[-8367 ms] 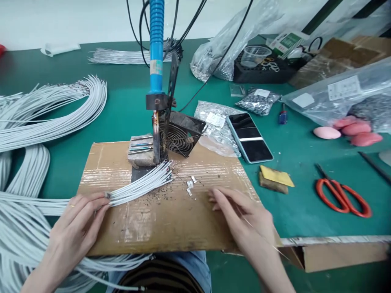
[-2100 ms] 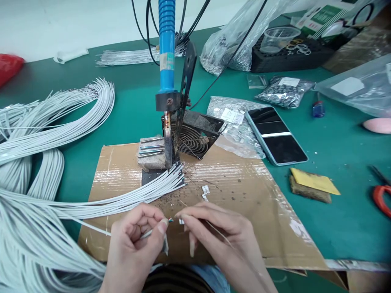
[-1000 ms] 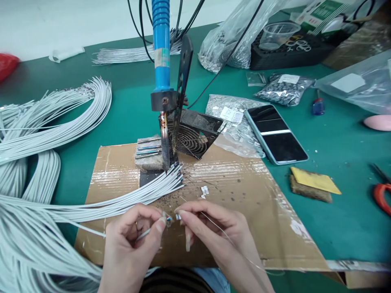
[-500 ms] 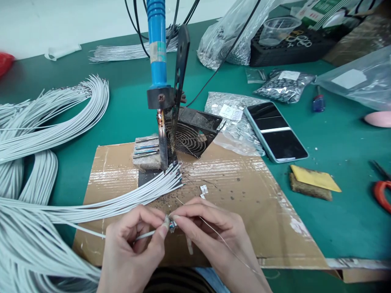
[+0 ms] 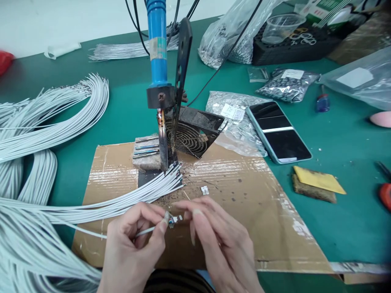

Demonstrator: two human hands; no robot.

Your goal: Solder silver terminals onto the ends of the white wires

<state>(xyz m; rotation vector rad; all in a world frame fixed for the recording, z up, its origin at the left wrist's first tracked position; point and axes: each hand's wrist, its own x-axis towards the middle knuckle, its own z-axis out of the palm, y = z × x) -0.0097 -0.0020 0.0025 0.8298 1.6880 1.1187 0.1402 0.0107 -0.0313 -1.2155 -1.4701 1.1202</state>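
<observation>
My left hand [image 5: 136, 240] pinches the end of a white cable [image 5: 145, 232] between thumb and forefinger. At the fingertips sits a small metal connector [image 5: 171, 221], with a tiny white piece [image 5: 179, 218] at its right side. Close by on the right is my right hand [image 5: 218, 236], its fingers bunched and apart from the connector. A thin solder wire [image 5: 187, 196] pokes out above its fingers; the rest is hidden. Beyond the hands, a blue-handled soldering iron [image 5: 158, 49] hangs tip-down in a stand, above the ends of a white cable bundle [image 5: 152, 191].
Small white pieces [image 5: 204, 190] lie on the cardboard [image 5: 244, 211]. More cable coils [image 5: 55, 126] fill the left. Behind stand a fan [image 5: 192, 134] and bags of parts [image 5: 233, 110]. A phone [image 5: 279, 132], yellow sponge [image 5: 319, 181] and red-handled tool [image 5: 385, 195] lie right.
My right hand has drawn back to the right from the connector, uncovering the tiny white piece beside it. Less of the solder wire shows. My left hand has stayed almost still.
</observation>
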